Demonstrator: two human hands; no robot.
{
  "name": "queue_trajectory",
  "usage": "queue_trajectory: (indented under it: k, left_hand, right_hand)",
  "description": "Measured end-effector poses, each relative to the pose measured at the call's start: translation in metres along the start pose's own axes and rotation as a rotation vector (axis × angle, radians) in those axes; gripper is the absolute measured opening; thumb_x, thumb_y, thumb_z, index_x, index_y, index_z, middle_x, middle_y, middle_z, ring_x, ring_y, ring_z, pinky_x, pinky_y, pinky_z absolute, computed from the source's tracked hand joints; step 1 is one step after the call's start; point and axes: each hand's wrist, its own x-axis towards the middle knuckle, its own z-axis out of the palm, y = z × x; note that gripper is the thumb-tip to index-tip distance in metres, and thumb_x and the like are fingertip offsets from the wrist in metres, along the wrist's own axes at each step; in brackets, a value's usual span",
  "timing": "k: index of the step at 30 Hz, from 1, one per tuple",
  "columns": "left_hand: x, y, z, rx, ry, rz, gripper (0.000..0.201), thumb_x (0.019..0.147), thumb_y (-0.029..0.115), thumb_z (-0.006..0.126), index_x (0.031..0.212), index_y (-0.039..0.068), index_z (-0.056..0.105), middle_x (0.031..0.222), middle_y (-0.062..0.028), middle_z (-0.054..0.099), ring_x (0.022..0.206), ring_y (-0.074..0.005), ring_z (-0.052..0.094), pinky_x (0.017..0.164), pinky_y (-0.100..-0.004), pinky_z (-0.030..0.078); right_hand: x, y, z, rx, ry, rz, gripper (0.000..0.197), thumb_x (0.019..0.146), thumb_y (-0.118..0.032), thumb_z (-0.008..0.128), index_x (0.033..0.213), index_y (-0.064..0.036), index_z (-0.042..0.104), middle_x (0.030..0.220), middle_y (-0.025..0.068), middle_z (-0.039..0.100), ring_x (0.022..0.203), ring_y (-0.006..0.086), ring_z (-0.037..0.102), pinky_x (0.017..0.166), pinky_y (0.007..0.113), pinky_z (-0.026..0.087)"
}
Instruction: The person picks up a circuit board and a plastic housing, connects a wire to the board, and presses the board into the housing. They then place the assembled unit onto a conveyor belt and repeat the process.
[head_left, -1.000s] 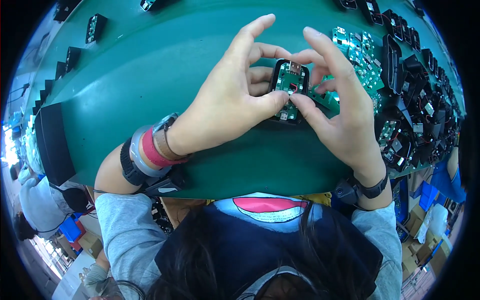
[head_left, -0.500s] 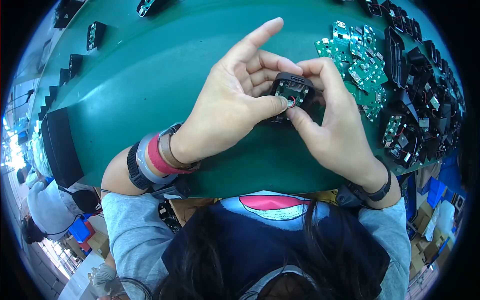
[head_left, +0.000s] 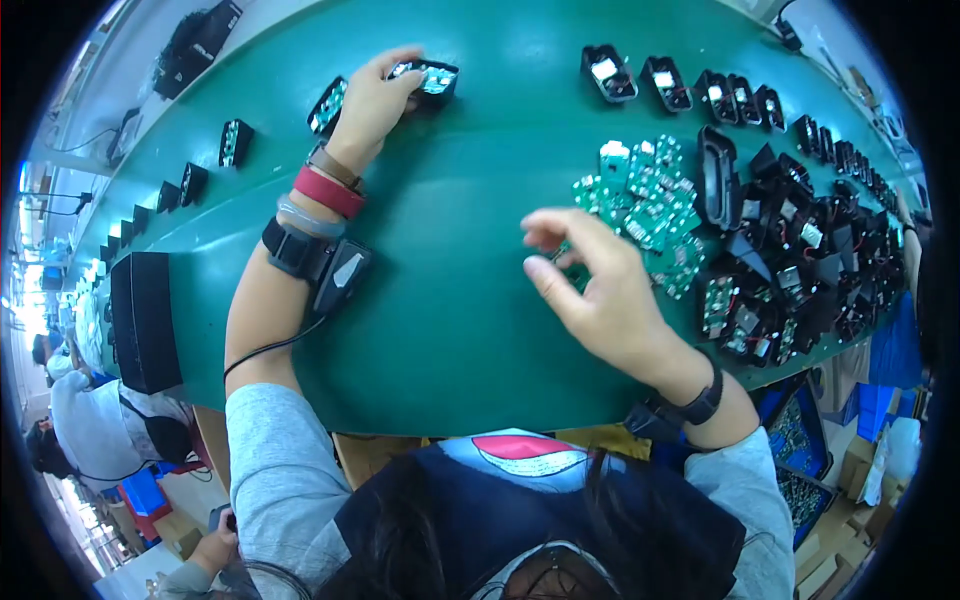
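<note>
My left hand [head_left: 372, 108] reaches to the far side of the table, its fingers on a small black plastic housing [head_left: 447, 88] with a green circuit board inside. Beside that wrist stands a similar filled housing [head_left: 327, 106]. Slightly blurred, my right hand [head_left: 600, 285] hovers over the middle right of the table, thumb and fingers apart with nothing between them. Just beyond it lies a loose pile of green circuit boards [head_left: 650, 205], partly covered by the fingers.
Black housings with wires [head_left: 790, 260] are heaped at the right, beside a long black shell [head_left: 717, 180]. Further housings [head_left: 608, 75] line the far right edge. More stand along the left, near a black box [head_left: 145, 320]. Another person [head_left: 105, 420] sits at the lower left.
My left hand has carried the housing from in front of me to the far left of the table. My right hand has let go of it and opened. The view has shifted.
</note>
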Motion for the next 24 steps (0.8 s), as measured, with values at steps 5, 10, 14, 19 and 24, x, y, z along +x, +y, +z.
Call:
queue_trajectory:
  k: [5,10,14,19,24]
  left_hand:
    - [-0.005,0.012,-0.012,0.871,0.009,0.128,0.033,0.092,0.033,0.056,0.101,0.005,0.070,0.076,-0.0161,0.069,0.066,-0.0300,0.066,0.062,-0.0377,0.053]
    - [-0.027,0.039,0.012,1.295,0.286,0.245,0.038,0.094,0.038,0.052,0.110,0.006,0.064,0.081,-0.0188,0.068,0.074,-0.0369,0.067,0.066,-0.0431,0.053]
    - [-0.017,0.082,0.041,0.862,0.155,0.715,0.037,0.087,0.011,0.056,0.124,0.009,0.057,0.103,-0.0152,0.068,0.090,-0.0356,0.065,0.077,-0.0438,0.054]
    - [0.053,0.053,0.134,0.756,-0.187,1.212,0.055,0.079,-0.006,0.051,0.129,0.015,0.054,0.127,-0.0110,0.056,0.107,-0.0326,0.058,0.091,-0.0404,0.049]
    - [0.067,0.050,0.138,0.873,-0.413,0.908,0.047,0.073,0.007,0.071,0.119,0.015,0.059,0.112,-0.0086,0.060,0.099,-0.0328,0.062,0.083,-0.0425,0.052]
  right_hand:
    - [0.002,-0.002,-0.006,-0.057,0.041,-0.096,0.018,0.083,0.001,0.064,0.100,-0.0005,0.062,0.092,0.0108,0.063,0.080,0.0209,0.063,0.069,0.030,0.050]
    - [0.002,-0.007,-0.009,-0.140,0.084,-0.247,0.013,0.081,0.003,0.066,0.093,-0.0014,0.064,0.084,0.0115,0.065,0.077,0.0257,0.064,0.068,0.032,0.051]
    - [0.006,-0.011,-0.009,-0.103,0.173,-0.398,0.017,0.076,0.006,0.069,0.091,-0.0009,0.065,0.079,0.0114,0.066,0.068,0.0251,0.065,0.060,0.031,0.051]
    - [0.006,-0.002,-0.015,-0.162,0.236,-0.462,0.020,0.075,0.008,0.069,0.093,-0.0010,0.066,0.079,0.0109,0.068,0.064,0.0234,0.065,0.056,0.030,0.051]
    - [0.005,0.003,-0.014,-0.133,0.259,-0.527,0.019,0.076,0.009,0.068,0.093,0.0009,0.066,0.078,0.0115,0.067,0.063,0.0218,0.065,0.056,0.029,0.050]
